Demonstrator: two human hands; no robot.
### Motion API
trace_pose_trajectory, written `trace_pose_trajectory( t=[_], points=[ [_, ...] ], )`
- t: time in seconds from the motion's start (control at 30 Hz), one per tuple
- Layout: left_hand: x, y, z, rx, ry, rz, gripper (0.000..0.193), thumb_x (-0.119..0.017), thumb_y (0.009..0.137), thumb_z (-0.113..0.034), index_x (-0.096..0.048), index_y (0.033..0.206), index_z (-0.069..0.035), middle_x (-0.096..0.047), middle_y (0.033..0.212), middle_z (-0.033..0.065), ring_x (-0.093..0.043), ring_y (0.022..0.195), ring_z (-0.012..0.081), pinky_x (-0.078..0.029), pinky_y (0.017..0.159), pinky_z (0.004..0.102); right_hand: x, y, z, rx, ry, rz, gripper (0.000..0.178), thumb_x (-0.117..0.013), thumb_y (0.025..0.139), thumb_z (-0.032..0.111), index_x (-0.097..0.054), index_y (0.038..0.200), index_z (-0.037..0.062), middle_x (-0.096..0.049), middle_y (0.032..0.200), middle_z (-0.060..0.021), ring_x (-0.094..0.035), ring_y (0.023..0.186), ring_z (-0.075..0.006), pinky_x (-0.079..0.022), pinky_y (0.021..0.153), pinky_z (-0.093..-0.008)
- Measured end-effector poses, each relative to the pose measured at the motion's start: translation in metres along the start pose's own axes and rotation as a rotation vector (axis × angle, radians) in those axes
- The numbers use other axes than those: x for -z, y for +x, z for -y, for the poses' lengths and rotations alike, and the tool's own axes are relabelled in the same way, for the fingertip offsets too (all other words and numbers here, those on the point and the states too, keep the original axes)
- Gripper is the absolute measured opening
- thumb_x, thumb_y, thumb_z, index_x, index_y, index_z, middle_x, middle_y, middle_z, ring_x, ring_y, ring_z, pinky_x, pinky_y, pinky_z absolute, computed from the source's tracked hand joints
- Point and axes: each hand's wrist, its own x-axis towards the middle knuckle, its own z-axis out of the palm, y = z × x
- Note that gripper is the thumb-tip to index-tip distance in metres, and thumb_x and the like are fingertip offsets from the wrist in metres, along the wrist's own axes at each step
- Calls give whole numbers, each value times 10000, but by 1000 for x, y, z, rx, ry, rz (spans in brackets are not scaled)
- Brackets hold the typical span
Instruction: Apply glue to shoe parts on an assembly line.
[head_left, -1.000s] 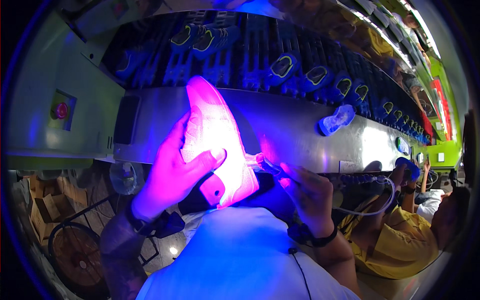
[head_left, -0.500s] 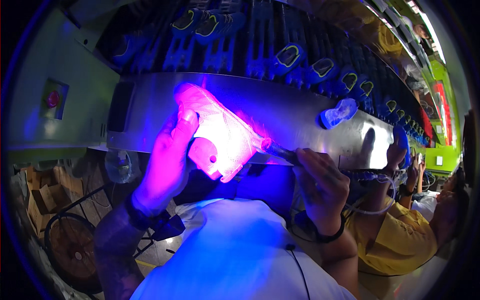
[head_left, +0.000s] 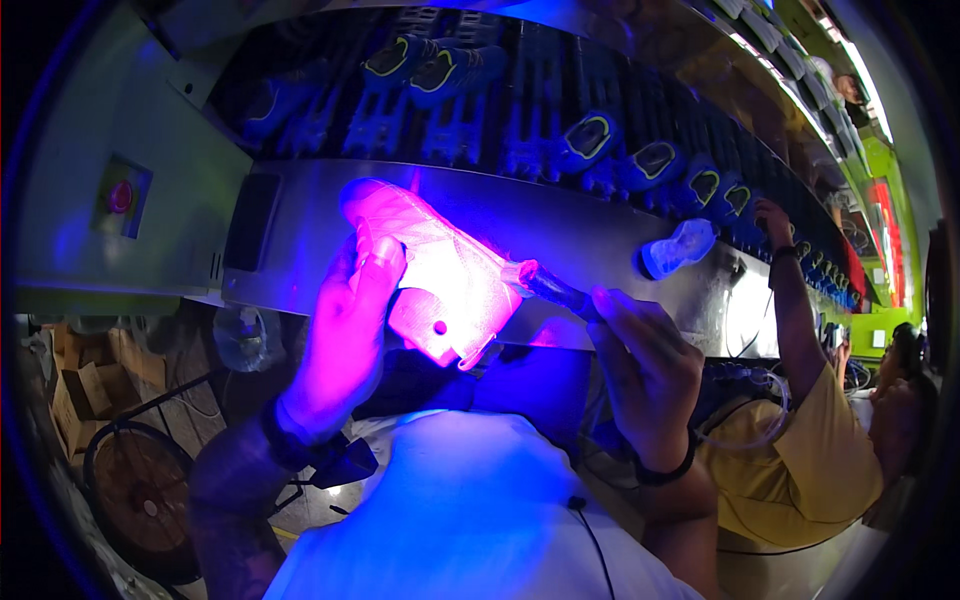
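Observation:
My left hand (head_left: 348, 325) is closed round a shoe upper (head_left: 425, 235), its thumb pressed on the near side. The upper hangs tilted in front of the metal ledge, washed in glaring pink-violet light that hides its true colour and detail. In my right hand (head_left: 648, 375) the fingers pinch the dark handle of a brush (head_left: 556, 289). The brush's tip meets the upper's right edge. Farther right on the ledge, apart from both hands, lies a pale bluish shoe-shaped piece (head_left: 680, 249).
Beyond the ledge (head_left: 590, 245) runs a slatted rack carrying several dark shoes (head_left: 588, 138) with yellow-green collars. A green-grey cabinet with a red button (head_left: 120, 197) stands at left, near cardboard boxes (head_left: 100, 385) and a round fan (head_left: 138, 500). A yellow-shirted co-worker (head_left: 790, 465) sits at right.
The brush tip has shifted slightly up and left along the upper's edge. The co-worker's arm now extends forward to the shoes on the rack. The whole view has tilted slightly.

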Motion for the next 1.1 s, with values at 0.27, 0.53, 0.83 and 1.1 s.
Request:
trace_pose_trajectory(
  t=[0.27,0.53,0.83,1.1],
  points=[
    [1,-1,4,168,-293,1,473,-494,1093,-444,-529,1303,-22,-633,1103,59,-666,959,126,-566,808,302,-5,3,-1,110,-22,-47,360,-753,842,-27,-744,1193,52,-758,1096,-144,-717,959,-329,-584,826,-398],
    [-3,-15,-8,483,-297,-9,708,-442,1038,-646,-441,1467,-83,-628,1264,115,-715,896,204,-615,647,332,0,8,-4,187,-59,-30,404,-749,796,-56,-753,1180,73,-755,1119,-131,-712,962,-329,-583,828,-399],
    [12,-32,13,906,-990,70,709,-515,994,-666,-433,1410,-98,-632,896,117,-735,679,344,-655,599,453,1,18,-5,223,-12,-16,412,-769,778,-40,-771,1165,100,-760,1118,-112,-715,954,-318,-586,815,-396],
    [12,-50,16,939,-1176,157,685,-432,1019,-679,-536,1332,-79,-736,883,144,-745,755,320,-646,642,467,-12,16,-13,289,63,-56,377,-774,795,-29,-773,1149,103,-761,1137,-87,-725,1006,-301,-584,844,-386]
  ],
)
